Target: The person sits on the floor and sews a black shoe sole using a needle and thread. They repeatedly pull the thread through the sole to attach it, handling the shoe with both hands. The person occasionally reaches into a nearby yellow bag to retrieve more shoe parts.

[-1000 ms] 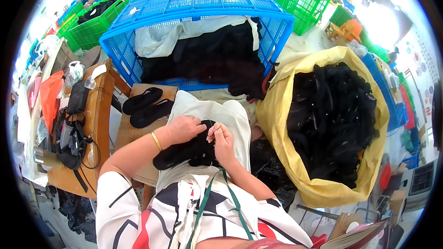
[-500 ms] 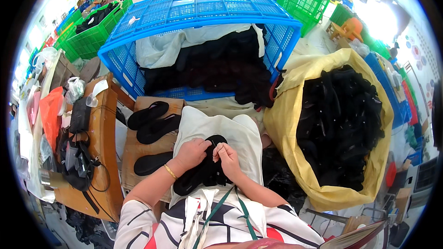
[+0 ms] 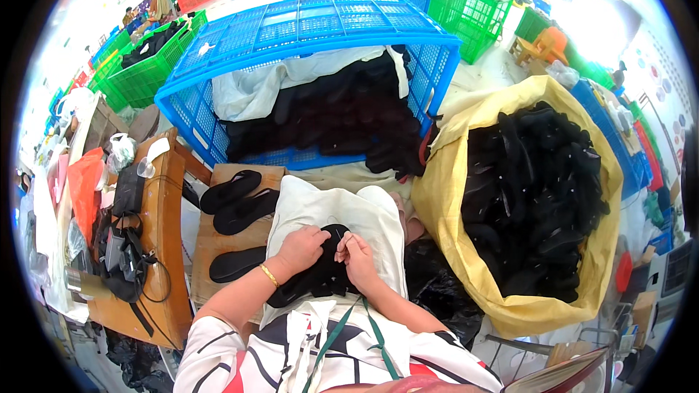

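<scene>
On my lap a white cloth (image 3: 291, 207) is spread, and a black slipper (image 3: 309, 285) lies over it. My left hand (image 3: 302, 247) is closed on the slipper's far end, fingers bent at its edge. Close beside it, my right hand (image 3: 356, 256) holds a pinch just over the black material. A thin pale line shows by those fingertips; whatever they grip is too small to name. To the left, several black slippers (image 3: 244, 212) rest on a cardboard sheet (image 3: 207, 236).
A blue crate (image 3: 175, 113) on its side, full of black pieces, stands ahead. At right is a yellow sack (image 3: 444, 196) of black slippers. A wooden table (image 3: 162, 196) with bags and cords borders the left. Black plastic (image 3: 440, 276) lies beside my lap.
The view has shifted slightly. My right fingers have drawn into a tighter pinch near the slipper's far end; my left hand keeps its place on the slipper.
</scene>
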Motion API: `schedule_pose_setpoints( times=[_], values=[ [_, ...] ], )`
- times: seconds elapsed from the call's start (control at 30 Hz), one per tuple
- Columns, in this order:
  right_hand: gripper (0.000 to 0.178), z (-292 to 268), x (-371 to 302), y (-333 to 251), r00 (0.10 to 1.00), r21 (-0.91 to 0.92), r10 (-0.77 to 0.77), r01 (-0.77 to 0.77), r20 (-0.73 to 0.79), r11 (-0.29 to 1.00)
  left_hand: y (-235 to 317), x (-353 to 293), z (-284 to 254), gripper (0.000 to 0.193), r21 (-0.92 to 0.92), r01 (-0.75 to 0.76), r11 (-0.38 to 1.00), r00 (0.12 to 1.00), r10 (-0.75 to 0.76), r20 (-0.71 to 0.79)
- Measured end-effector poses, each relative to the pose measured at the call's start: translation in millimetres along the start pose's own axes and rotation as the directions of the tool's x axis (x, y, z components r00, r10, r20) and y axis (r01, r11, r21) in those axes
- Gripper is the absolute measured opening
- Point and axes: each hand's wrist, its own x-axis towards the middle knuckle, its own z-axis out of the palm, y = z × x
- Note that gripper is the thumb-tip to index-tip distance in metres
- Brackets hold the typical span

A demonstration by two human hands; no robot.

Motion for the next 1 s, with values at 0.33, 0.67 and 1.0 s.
schedule_pose_setpoints(
  times=[0.33,0.67,1.0],
  values=[
    [0.029,-3.2,-0.5,8.0,0.999,-0.067,-0.031,0.033,0.027,0.997,-3.9,-10.8,10.3,0.031,0.077,-0.008,0.997,1.0,0.006,0.025],
    [0.024,-9.8,2.8,19.0,0.999,-0.094,-0.009,0.014,0.051,0.995,2.9,-23.4,11.7,0.033,0.016,0.051,0.999,0.997,-0.05,-0.054],
    [0.025,27.1,27.3,-13.9,1.0,0.071,-0.005,0.006,-0.012,0.997,-19.1,-17.8,-2.8,0.03,-0.031,-0.068,0.997,0.998,0.068,0.001]
  ],
)
